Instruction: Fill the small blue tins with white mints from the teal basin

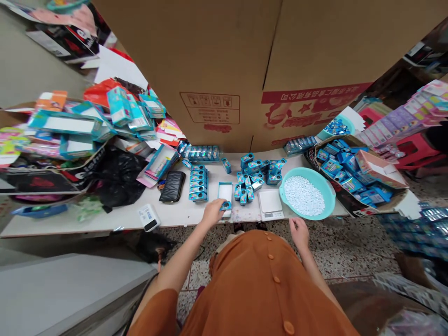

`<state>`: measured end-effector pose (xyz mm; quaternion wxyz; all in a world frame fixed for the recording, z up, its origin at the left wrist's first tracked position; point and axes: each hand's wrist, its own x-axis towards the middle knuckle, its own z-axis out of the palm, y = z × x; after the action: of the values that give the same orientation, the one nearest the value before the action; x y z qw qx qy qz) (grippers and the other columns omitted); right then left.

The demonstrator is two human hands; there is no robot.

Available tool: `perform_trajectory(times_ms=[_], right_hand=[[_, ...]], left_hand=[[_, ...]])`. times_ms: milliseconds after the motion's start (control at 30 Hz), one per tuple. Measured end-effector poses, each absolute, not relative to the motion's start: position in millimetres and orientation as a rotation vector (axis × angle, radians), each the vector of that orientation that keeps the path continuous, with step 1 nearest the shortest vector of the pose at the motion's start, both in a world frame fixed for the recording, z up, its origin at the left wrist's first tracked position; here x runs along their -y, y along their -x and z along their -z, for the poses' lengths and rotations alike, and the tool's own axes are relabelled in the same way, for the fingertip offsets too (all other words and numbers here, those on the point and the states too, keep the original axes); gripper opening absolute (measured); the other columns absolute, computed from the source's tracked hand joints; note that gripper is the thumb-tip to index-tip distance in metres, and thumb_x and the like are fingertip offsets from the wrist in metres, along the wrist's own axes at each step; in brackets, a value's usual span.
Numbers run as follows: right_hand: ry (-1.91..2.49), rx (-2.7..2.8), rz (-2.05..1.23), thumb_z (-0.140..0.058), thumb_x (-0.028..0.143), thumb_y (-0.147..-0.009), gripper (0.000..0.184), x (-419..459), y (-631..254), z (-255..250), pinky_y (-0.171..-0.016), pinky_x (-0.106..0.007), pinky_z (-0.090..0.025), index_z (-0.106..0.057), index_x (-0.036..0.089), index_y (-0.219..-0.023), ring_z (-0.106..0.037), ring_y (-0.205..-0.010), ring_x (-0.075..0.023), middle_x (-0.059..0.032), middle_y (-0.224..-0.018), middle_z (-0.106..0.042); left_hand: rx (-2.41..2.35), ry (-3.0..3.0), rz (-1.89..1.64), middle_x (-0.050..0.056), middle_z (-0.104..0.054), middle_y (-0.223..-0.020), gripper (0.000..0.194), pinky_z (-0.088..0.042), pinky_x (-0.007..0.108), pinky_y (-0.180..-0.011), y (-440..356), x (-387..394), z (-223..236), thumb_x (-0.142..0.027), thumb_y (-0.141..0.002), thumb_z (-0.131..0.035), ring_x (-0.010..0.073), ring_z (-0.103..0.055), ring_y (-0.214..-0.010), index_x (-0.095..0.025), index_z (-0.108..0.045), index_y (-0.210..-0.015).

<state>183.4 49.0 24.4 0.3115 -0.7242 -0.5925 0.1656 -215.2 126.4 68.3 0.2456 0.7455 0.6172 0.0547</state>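
Note:
My left hand (213,213) has its fingers closed on a small blue box (227,205) at the near end of an open tray box (225,189) with a white inside. To the left of that tray stands a row of similar blue boxes (198,183). Several more (249,177) are grouped loosely to its right. My right hand (299,231) is at the table's front edge, just below a turquoise basin (330,201) of small white pieces (304,193). Its fingers are curled together, and I cannot see whether anything is in them. A white digital scale (270,203) lies left of the basin.
A tall cardboard carton (231,60) stands along the table's back. At the left are a black wallet (172,186), a white device (149,217), a black bag (121,177) and heaped flattened packaging (70,122). A carton of blue packets (350,168) stands at the right.

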Motion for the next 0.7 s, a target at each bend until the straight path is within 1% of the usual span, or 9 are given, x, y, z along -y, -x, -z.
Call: perform_trajectory(times_ms=[133,267,400,533,700], right_hand=[[1.932,1.555,-0.441,-0.042,0.041,-0.086,0.032,-42,-178,-29,-0.085,-0.037,-0.044,-0.064,0.018,-0.082,-0.057,-0.088,-0.0211,-0.0099,-0.090,-0.064],[1.987,1.521,-0.407,-0.042,0.043,-0.086,0.033,-29,-179,-33,-0.084,-0.036,-0.044,-0.064,0.019,-0.082,-0.056,-0.088,-0.0214,-0.0101,-0.090,-0.064],[2.040,1.476,-0.349,-0.042,0.043,-0.086,0.033,-12,-182,-33,-0.083,-0.036,-0.044,-0.064,0.019,-0.082,-0.057,-0.088,-0.0214,-0.0100,-0.090,-0.064],[2.083,1.428,-0.309,-0.042,0.043,-0.086,0.033,1,-183,-31,-0.084,-0.036,-0.044,-0.065,0.020,-0.082,-0.056,-0.088,-0.0212,-0.0098,-0.089,-0.064],[2.137,1.379,-0.320,-0.043,0.042,-0.087,0.033,7,-177,-31,-0.084,-0.036,-0.044,-0.065,0.018,-0.083,-0.057,-0.088,-0.0209,-0.0101,-0.090,-0.064]], left_hand=[[-1.803,-1.981,-0.244,0.007,-0.058,-0.119,0.040,-0.041,0.032,-0.094,222,-173,-50,-0.018,-0.075,-0.056,0.0222,-0.052,-0.111,-0.020,-0.051,-0.115],[-1.856,-1.988,-0.165,0.006,-0.058,-0.117,0.039,-0.042,0.033,-0.092,217,-207,-36,-0.017,-0.075,-0.054,0.0229,-0.053,-0.110,-0.021,-0.052,-0.114],[-1.875,-2.007,-0.063,0.006,-0.059,-0.116,0.040,-0.041,0.034,-0.092,215,-227,-28,-0.015,-0.075,-0.053,0.0237,-0.052,-0.111,-0.022,-0.052,-0.114],[-1.833,-2.025,0.027,0.006,-0.059,-0.116,0.038,-0.043,0.034,-0.089,216,-240,-22,-0.017,-0.076,-0.052,0.0244,-0.053,-0.109,-0.024,-0.052,-0.113],[-1.783,-2.079,0.104,0.006,-0.057,-0.120,0.039,-0.042,0.033,-0.092,218,-253,-15,-0.019,-0.078,-0.052,0.0240,-0.051,-0.112,-0.024,-0.049,-0.117]])
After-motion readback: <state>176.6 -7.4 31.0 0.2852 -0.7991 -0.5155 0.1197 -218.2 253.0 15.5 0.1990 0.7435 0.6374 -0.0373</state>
